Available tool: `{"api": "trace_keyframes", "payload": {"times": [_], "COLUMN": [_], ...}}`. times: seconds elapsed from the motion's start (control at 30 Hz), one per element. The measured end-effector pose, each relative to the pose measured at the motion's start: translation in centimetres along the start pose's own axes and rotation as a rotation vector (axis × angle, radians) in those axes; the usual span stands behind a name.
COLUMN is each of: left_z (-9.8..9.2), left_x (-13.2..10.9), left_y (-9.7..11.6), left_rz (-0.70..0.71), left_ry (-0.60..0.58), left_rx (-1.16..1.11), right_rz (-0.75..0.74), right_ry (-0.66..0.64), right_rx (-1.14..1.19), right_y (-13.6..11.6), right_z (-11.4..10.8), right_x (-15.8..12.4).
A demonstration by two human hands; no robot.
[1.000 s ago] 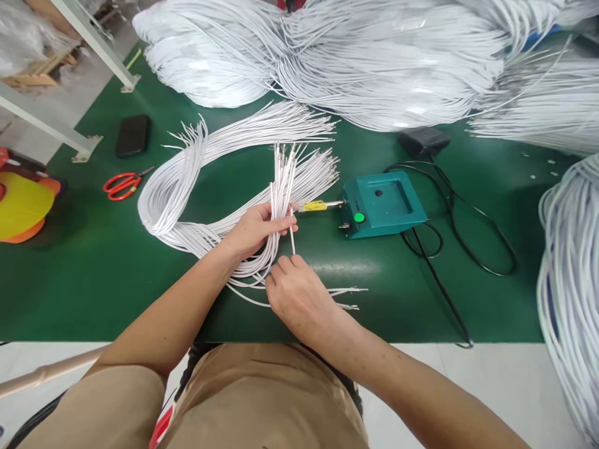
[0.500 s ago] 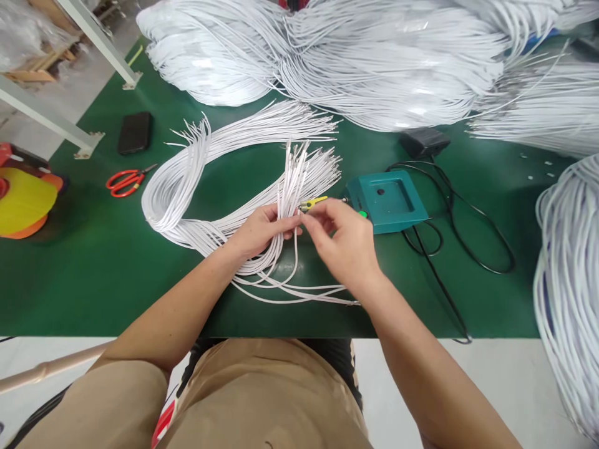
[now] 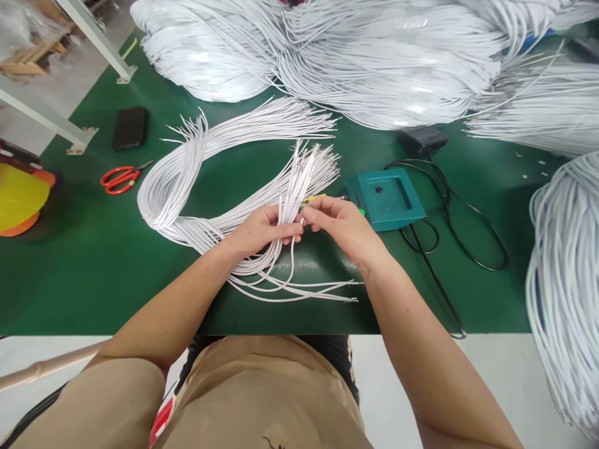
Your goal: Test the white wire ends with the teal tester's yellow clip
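My left hand (image 3: pixel 264 232) is closed around a bunch of white cables (image 3: pixel 296 181), whose ends fan upward above the thumb. Beside it, my right hand (image 3: pixel 339 227) pinches one white cable near its end, close to the left fingertips. Just behind the right fingers a yellow clip (image 3: pixel 314 198) shows in part; it sits by the teal device (image 3: pixel 386 196). A looped bundle of white cables (image 3: pixel 163 187) lies on the green table to the left. Several loose cable ends (image 3: pixel 344 293) stretch out below my hands.
Red-handled scissors (image 3: pixel 122 178) and a black box-like object (image 3: pixel 130 129) lie at left, near a yellow and orange object (image 3: pixel 21 198). Large cable heaps (image 3: pixel 374 62) fill the back, and another cable bundle (image 3: pixel 566 280) hangs at right. A black cord (image 3: pixel 452 218) runs past the teal device.
The right hand has turned slightly and its fingers now cover more of the yellow clip. The cable bunch in my left hand leans a little more to the right. The view has shifted slightly.
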State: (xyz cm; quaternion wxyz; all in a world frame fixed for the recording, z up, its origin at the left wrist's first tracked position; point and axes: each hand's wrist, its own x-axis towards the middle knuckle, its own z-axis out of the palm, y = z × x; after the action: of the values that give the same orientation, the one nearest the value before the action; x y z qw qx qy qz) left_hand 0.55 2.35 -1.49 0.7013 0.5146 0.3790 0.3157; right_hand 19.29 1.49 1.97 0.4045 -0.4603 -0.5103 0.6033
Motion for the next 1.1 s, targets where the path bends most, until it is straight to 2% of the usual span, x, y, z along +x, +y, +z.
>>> {"api": "trace_keyframes", "payload": {"times": [0.07,0.1,0.13,0.2,0.23,0.27,0.3,0.4,0.43,0.47,0.53,0.63,0.8,0.97,1.1], "left_z": [0.0,0.0,0.0,0.0,0.1,0.1,0.1,0.1,0.0,0.0,-0.1,-0.2,-0.2,-0.1,0.0], "left_x": [0.0,0.0,0.0,0.0,0.0,0.0,0.0,0.0,0.0,0.0,0.1,0.3,0.7,1.0,1.3], "left_y": [0.1,0.1,0.2,0.4,0.5,0.5,0.5,0.2,0.1,0.0,-0.2,-0.2,0.1,-0.3,-0.2], "left_rz": [-0.009,-0.014,-0.021,-0.041,-0.049,-0.049,-0.04,0.003,0.014,0.025,0.031,0.03,0.031,0.033,0.068], "left_ry": [0.017,0.033,0.05,0.075,0.079,0.075,0.066,0.056,0.058,0.062,0.07,0.106,0.182,0.2,0.304], "left_rx": [-0.015,-0.028,-0.041,-0.054,-0.051,-0.042,-0.029,0.015,0.029,0.042,0.046,-0.038,-0.178,-0.162,-0.196], "right_rz": [-0.053,-0.052,-0.038,0.034,0.05,0.055,0.039,-0.107,-0.152,-0.192,-0.245,-0.212,-0.034,-0.068,-0.052], "right_ry": [0.011,-0.043,-0.135,-0.505,-0.614,-0.637,-0.57,-0.061,0.063,0.151,0.245,0.25,0.163,0.208,0.132], "right_rx": [-0.051,-0.059,-0.052,-0.02,-0.004,-0.011,-0.036,-0.158,-0.222,-0.301,-0.454,-0.484,-0.21,-0.266,-0.066], "right_y": [-0.8,-1.4,-2.1,-3.4,-4.0,-4.4,-4.6,-4.0,-3.7,-3.3,-2.7,-2.1,-1.1,0.1,0.6], "right_z": [-0.1,-0.3,-0.4,-0.8,-0.9,-1.0,-1.0,-0.2,0.2,0.6,1.3,1.7,1.2,1.3,1.7], "right_x": [-1.0,-1.7,-2.4,-3.7,-4.0,-4.1,-3.9,-2.0,-1.2,-0.4,0.8,1.9,3.1,3.9,3.8]}}
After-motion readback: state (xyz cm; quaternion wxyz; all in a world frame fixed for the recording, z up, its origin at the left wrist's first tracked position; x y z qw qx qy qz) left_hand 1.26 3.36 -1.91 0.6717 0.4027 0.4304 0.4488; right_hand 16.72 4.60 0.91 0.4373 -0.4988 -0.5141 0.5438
